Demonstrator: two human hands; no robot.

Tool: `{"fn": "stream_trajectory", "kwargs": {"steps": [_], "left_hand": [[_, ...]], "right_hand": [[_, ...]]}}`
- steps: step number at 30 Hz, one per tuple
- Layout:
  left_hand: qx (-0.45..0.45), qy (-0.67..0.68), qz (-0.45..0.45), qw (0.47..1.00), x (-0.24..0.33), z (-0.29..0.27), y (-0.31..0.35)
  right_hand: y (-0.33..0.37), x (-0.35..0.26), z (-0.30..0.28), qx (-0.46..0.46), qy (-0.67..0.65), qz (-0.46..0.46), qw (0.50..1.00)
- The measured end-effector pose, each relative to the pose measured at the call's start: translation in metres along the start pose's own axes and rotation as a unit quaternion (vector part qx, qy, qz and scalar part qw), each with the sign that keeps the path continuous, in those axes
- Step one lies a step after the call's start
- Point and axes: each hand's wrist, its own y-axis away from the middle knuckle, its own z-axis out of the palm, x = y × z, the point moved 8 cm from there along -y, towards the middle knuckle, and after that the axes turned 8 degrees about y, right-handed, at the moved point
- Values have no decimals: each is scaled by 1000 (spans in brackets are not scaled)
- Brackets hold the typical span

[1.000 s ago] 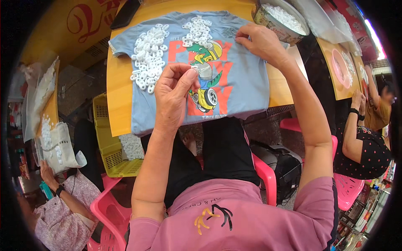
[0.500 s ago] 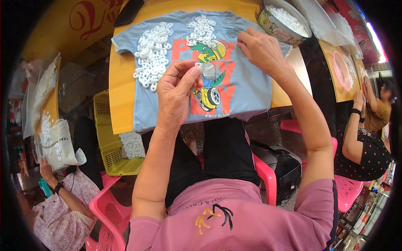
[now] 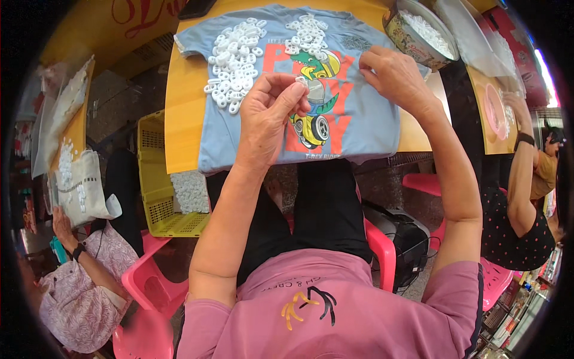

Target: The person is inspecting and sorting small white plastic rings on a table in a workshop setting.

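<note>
My left hand [image 3: 269,113] is closed, pinching a small white plastic piece [image 3: 302,81] between thumb and forefinger above the shirt's print. My right hand [image 3: 394,76] hovers over the right side of the shirt with its fingers curled together; whatever is in them is hidden. Close by its fingertips lies a small dark grey patch of tiny bits [image 3: 356,42], too fine to make out. Beneath both hands a grey-blue printed T-shirt [image 3: 365,131] is spread over the yellow table [image 3: 182,119]. A large heap of white two-holed pieces [image 3: 236,60] and a smaller heap [image 3: 308,35] rest on the shirt.
At the back right stands a round tin [image 3: 421,39] full of white pieces. A yellow crate [image 3: 152,179] is at the left of my legs, beside more white pieces [image 3: 191,192]. People sit on pink chairs [image 3: 149,278] on both sides. A black bag [image 3: 397,239] stands by my chair.
The whole view has shifted slightly. My right hand has drawn a little toward me from the dark patch. My left hand still pinches the white piece. The person at right has raised an arm.
</note>
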Motion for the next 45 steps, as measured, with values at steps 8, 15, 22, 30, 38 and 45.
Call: {"fn": "stream_trajectory", "kwargs": {"steps": [8, 15, 22, 30, 38, 45], "left_hand": [[-2, 16, 0, 1000, -2, -3, -1], [-3, 10, -9, 1000, -2, -1, 0], [-1, -4, -1, 1000, -2, -2, 0], [-1, -1, 4, 1000, -3, -3, 0], [3, 0, 10, 1000, -2, -4, 0], [-6, -7, 15, 1000, -1, -3, 1]], "right_hand": [[0, -4, -9, 75, -142, 25, 987], [12, -11, 9, 33, -497, 180, 848], [10, -61, 27, 34, -722, 237, 649], [10, -86, 34, 67, -776, 234, 581], [11, -88, 36, 87, -786, 260, 554], [10, -90, 34, 103, -784, 264, 553]]}}
